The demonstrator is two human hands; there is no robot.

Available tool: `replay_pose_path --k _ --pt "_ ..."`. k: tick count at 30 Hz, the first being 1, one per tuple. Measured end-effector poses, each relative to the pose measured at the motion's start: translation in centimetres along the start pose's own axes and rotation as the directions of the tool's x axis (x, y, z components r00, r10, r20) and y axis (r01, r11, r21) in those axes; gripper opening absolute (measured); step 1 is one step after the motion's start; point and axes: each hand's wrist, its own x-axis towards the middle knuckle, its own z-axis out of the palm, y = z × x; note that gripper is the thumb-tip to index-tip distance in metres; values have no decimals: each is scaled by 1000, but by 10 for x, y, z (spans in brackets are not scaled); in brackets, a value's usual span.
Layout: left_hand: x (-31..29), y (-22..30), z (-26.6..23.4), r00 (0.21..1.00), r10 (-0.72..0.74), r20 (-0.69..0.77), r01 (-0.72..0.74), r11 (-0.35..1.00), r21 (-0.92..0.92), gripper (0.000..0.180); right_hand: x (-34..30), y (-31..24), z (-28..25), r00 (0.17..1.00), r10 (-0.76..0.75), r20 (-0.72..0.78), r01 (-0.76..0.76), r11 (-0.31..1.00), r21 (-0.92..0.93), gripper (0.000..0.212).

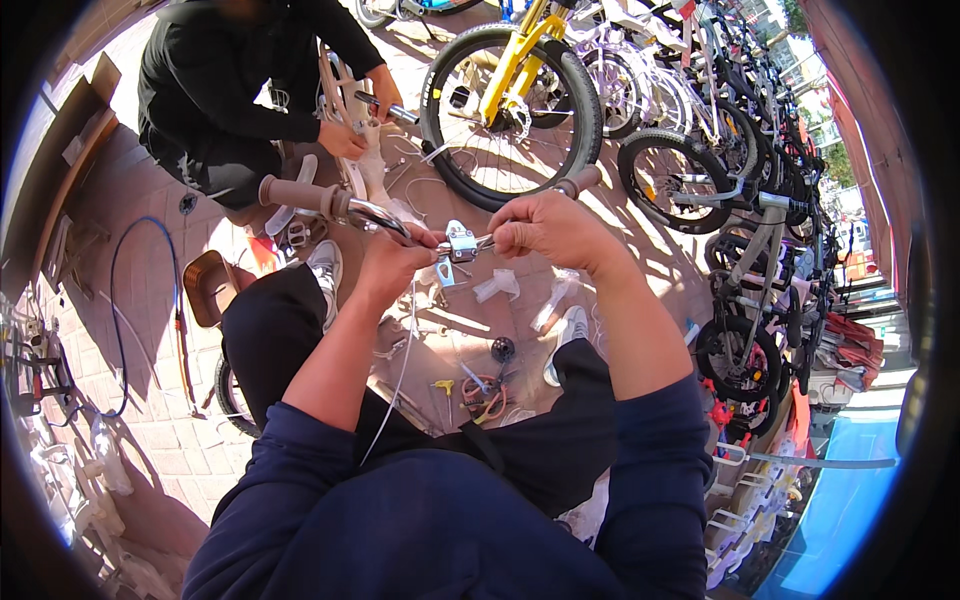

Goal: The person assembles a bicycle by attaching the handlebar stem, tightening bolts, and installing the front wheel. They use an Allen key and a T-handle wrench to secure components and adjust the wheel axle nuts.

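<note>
A silver bicycle handlebar with brown grips (305, 195) lies across in front of me. At its middle sits a shiny metal stem clamp (461, 242). My left hand (395, 262) is closed on the bar just left of the clamp. My right hand (545, 232) is closed right of the clamp, its fingertips pinched at a thin silver piece; I cannot tell whether this is the bar or a tool. A white cable (405, 360) hangs below my left hand. Beyond the bar stands a bicycle front wheel (430, 120) with a yellow fork (515, 62).
At the upper left, a person in black (215, 95) crouches, both hands at a pale frame. Scissors (487, 400), a yellow-handled tool (443, 386) and plastic wrap lie between my legs. A brown bin (213, 288) and a blue hose (122, 300) are left. Several bicycles (680, 180) crowd the right.
</note>
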Motion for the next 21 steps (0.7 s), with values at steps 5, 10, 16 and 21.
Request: replay_pose_path --k 5,10,16,21 --pt "-2 2 -5 1000 18 -20 -18 999 27 14 20 -16 41 854 -234 -465 -98 805 -585 33" --pt "-2 1 -6 999 40 -30 -39 999 31 12 20 -20 30 834 368 -412 -271 922 276 32" --pt "-2 0 -2 999 38 -36 -30 983 183 26 1 3 10 964 -67 -258 53 997 -59 29" --pt "-13 6 1 996 68 -63 -69 998 -11 28 -2 4 33 833 -318 -453 -49 773 -633 43"
